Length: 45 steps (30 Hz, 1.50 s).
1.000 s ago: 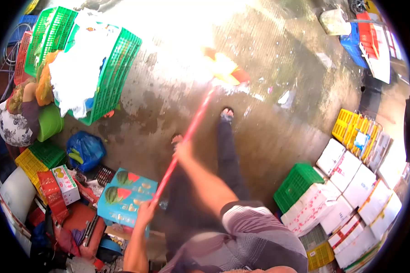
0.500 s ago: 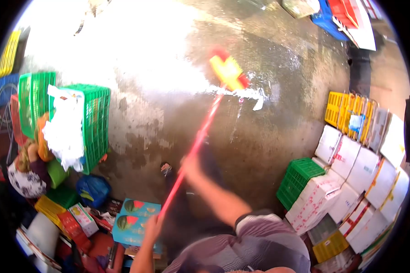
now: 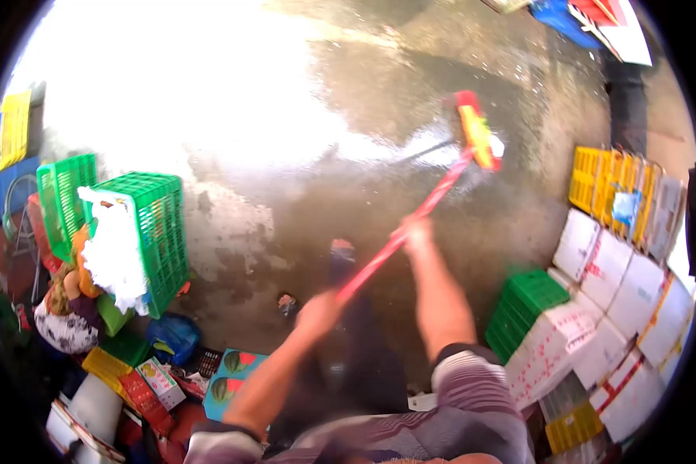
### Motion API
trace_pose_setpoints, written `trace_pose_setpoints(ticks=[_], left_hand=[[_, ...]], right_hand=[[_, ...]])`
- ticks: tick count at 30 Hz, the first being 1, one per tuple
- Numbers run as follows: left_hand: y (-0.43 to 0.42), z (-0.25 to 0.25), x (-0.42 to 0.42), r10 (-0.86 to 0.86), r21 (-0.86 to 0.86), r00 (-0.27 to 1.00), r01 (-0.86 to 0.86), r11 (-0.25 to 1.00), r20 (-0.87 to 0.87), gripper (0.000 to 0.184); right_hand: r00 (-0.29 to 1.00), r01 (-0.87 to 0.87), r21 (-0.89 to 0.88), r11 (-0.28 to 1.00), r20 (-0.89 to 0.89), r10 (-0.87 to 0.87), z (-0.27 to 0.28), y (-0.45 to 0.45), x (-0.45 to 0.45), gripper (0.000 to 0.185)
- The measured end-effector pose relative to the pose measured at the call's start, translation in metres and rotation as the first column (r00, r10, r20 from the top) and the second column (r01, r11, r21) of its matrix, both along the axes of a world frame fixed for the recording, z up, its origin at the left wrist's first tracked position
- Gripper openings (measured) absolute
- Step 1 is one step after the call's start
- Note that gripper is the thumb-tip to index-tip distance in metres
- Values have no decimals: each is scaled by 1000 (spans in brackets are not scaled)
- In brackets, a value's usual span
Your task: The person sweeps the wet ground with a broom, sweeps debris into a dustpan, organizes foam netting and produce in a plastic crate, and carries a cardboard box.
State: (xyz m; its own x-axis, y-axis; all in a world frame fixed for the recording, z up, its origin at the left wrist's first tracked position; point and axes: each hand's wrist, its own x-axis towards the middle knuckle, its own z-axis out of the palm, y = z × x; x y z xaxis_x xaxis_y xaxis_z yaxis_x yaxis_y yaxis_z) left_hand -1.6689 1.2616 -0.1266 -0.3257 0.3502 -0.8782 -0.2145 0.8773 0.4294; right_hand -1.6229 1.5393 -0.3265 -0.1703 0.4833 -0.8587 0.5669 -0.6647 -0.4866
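A broom (image 3: 445,185) with a red-and-white handle and a red-and-yellow head slants across the view, its head against the wet floor (image 3: 309,201) right of the middle. My left hand (image 3: 319,312) is closed round the upper end of the handle, close to my body. Farther along the handle, my right hand (image 3: 417,232) grips it with the arm stretched forward. A patch of white wet shine lies beside the broom head. My feet show partly beneath the handle.
Green crates (image 3: 158,240) with white plastic stand at left, near a crouching person (image 3: 62,317). A watermelon-print box (image 3: 236,375) lies low left. White foam boxes (image 3: 595,278), a green crate (image 3: 522,309) and yellow crates (image 3: 595,182) line the right.
The broom head has swung to the right across the floor. Both hands have moved forward and right with the handle, and the view has shifted slightly.
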Motion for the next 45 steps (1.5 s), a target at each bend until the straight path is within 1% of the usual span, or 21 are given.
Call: trace_pose_setpoints(ticks=[3, 4, 6, 11, 14, 16, 18, 21, 22, 23, 24, 26, 27, 30, 33, 34, 36, 37, 39, 42, 45], left_hand=[[84, 20, -51, -91, 32, 994, 93, 995, -64, 57], [75, 35, -60, -54, 41, 995, 58, 997, -87, 54], [12, 68, -65, -17, 57, 993, 24, 998, -119, 49], [-171, 191, -83, 346, -186, 928, -368, 911, -137, 42], [-305, 199, -56, 373, -259, 906, -417, 871, -203, 41], [-326, 221, -53, 459, -348, 872, -490, 799, -172, 40], [-340, 219, -102, 523, -430, 842, -525, 735, -135, 39], [-320, 179, -191, 478, -330, 877, -467, 820, -53, 39], [-288, 154, -226, 411, -352, 910, -405, 844, -63, 42], [-258, 125, -257, 238, -228, 962, -264, 937, -134, 43], [-218, 85, -283, 220, -158, 964, -243, 957, -151, 44], [-117, 23, -343, 75, -55, 996, -77, 995, -53, 49], [-58, 21, -381, -51, -23, 994, 50, 999, -94, 46], [6, 40, -449, -88, 84, 980, 104, 991, -177, 42], [-62, 43, -465, 11, 117, 978, 13, 993, -208, 40], [-95, 53, -462, 79, 106, 978, -59, 993, -191, 39], [-155, 86, -456, 222, -4, 971, -224, 975, -91, 38], [-175, 109, -457, 331, 107, 934, -319, 942, -135, 37], [-245, 101, -441, 459, -44, 883, -465, 884, -97, 37], [-257, 133, -491, 430, -207, 894, -448, 870, -130, 38], [-232, 133, -557, 509, -202, 856, -516, 833, -87, 36]], right_hand=[[996, -40, 101, 994, -72, 48, 40, 123, -59, 7], [991, -81, 99, 992, -101, 91, 58, 107, -74, 8], [978, -87, 8, 996, -190, 87, 78, 39, -98, 9], [926, -344, -213, 914, -239, 293, 141, -235, -164, 15], [907, -418, -396, 818, -234, 350, 161, -376, -192, 16], [904, -427, -439, 790, -207, 373, 167, -406, -198, 16], [901, -427, -416, 803, -120, 417, 144, -429, -240, 15], [949, -306, -224, 925, 3, 315, 120, -413, -287, 13], [952, -302, -200, 932, -9, 306, 96, -373, -310, 13], [954, -297, -177, 938, -21, 299, 76, -330, -337, 14], [960, -275, -144, 951, 8, 279, 39, -267, -357, 14], [990, -139, -74, 988, -15, 138, -6, -130, -398, 9], [994, -85, -34, 996, -65, 83, -13, -58, -419, 8], [991, 62, 23, 998, -124, -58, 46, 34, -479, 14], [971, -211, 73, 975, -95, 218, 42, -15, -491, 15], [986, -114, 18, 993, -123, 116, 56, -59, -502, 15], [974, -195, -135, 971, -142, 175, 91, -141, -527, 21], [949, -313, -160, 936, -77, 305, 99, -180, -542, 24], [948, -270, -160, 950, -215, 234, 85, -257, -567, 21], [888, -446, -235, 863, -239, 394, 100, -293, -630, 22], [849, -518, 96, 850, -57, 525, 13, -333, -673, 25]])
